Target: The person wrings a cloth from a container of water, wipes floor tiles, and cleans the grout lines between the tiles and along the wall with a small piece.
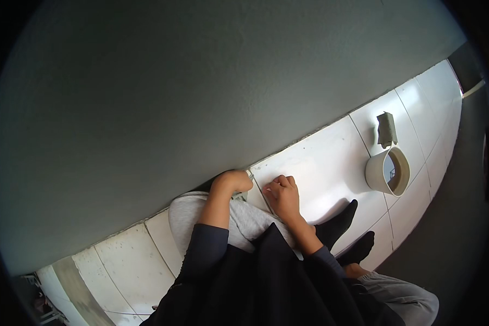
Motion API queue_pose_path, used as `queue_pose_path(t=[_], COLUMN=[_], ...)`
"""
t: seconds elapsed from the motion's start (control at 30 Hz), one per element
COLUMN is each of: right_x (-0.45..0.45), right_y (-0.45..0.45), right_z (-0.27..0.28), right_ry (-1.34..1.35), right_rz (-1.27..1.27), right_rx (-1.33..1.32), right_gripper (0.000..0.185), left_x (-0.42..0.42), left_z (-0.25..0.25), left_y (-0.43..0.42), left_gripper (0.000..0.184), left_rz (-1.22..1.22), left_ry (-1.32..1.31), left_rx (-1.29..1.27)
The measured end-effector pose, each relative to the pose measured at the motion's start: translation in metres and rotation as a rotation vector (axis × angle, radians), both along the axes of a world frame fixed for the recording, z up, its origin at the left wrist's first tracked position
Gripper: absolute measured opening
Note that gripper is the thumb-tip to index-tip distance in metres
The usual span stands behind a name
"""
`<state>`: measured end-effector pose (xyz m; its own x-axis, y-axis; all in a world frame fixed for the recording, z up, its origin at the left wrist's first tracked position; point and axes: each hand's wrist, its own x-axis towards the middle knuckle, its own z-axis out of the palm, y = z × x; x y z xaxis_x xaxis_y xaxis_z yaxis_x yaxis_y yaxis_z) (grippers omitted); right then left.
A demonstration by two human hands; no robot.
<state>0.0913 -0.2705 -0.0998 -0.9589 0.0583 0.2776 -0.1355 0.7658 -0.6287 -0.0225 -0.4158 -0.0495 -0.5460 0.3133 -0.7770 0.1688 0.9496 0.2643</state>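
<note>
My left hand is closed near the foot of the grey wall, its fingers turned away from me. A small pale, shiny bit shows at its fingertips, too little to name. Just below that hand, a grey-green scrap lies by my grey-trousered leg. To the right, my right hand is held low over the white tiles, fingers curled and thumb bent in. Whatever those fingers may pinch is hidden. The two hands are a short way apart.
A cream bucket holding liquid stands on the white tiled ledge at right. Beside it is a grey-green, ragged-edged block-like piece. The dark grey wall runs along the ledge. My black-socked feet rest near the bucket.
</note>
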Motion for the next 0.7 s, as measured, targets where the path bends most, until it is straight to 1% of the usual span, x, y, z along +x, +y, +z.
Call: queue_pose_path(t=[0.17, 0.33, 0.4, 0.43, 0.53, 0.7], right_x=[-0.002, -0.028, -0.046, -0.051, -0.048, -0.007], right_y=[-0.001, -0.015, -0.021, -0.023, -0.020, -0.007], right_z=[-0.009, -0.009, -0.012, -0.011, -0.009, -0.008], right_ry=[-0.020, 0.033, 0.030, 0.019, -0.008, -0.052], right_rz=[0.010, -0.020, -0.027, -0.038, -0.011, 0.026], right_rx=[-0.021, 0.001, 0.050, 0.070, 0.105, 0.094], right_gripper=[0.008, 0.004, 0.001, 0.002, 0.003, 0.005], left_x=[0.000, -0.001, -0.002, -0.003, -0.001, 0.000], left_z=[-0.009, -0.001, 0.000, 0.001, 0.000, -0.003], left_y=[-0.001, 0.001, 0.001, -0.001, 0.000, -0.002], left_gripper=[0.041, 0.041, 0.041, 0.041, 0.041, 0.041], left_rz=[-0.006, -0.036, -0.139, -0.137, -0.135, -0.028], left_ry=[0.004, 0.002, 0.002, 0.004, -0.008, 0.002], left_rx=[-0.002, -0.010, -0.029, -0.032, -0.046, -0.013])
